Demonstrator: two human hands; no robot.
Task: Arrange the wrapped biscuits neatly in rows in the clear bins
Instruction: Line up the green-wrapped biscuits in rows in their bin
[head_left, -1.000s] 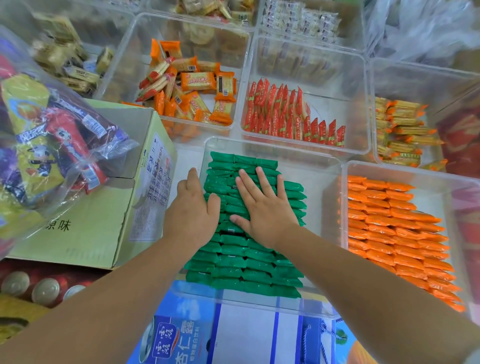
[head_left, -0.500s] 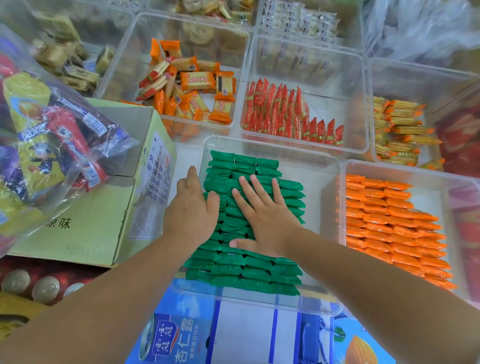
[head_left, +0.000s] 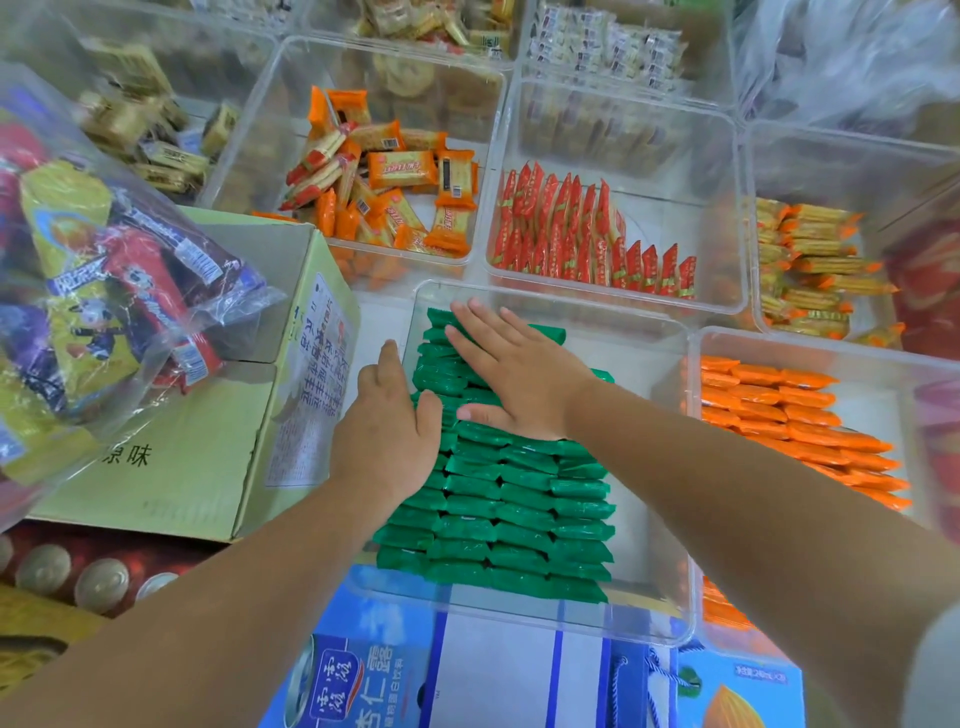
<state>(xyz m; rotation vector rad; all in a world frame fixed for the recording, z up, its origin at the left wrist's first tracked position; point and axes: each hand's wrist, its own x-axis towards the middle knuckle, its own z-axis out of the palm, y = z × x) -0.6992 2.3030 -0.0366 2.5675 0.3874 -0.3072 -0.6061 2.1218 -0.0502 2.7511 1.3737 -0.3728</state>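
Green wrapped biscuits (head_left: 519, 509) lie in tidy rows inside a clear bin (head_left: 654, 467) in front of me. My right hand (head_left: 514, 374) lies flat on the far rows, fingers straight and pointing up-left. My left hand (head_left: 389, 426) rests on the bin's left wall, fingers outside and thumb touching the green packs. Neither hand holds a pack.
Clear bins around hold orange packs (head_left: 789, 426) in rows at right, red packs (head_left: 587, 239) standing behind, loose orange packs (head_left: 389, 182), and yellow packs (head_left: 810, 270). A green carton (head_left: 208, 415) bearing a bag of snacks (head_left: 104, 291) stands left. A blue box (head_left: 467, 675) lies below.
My right hand has slid away from me over the green packs to the far rows. My left hand has stayed on the bin's left wall.
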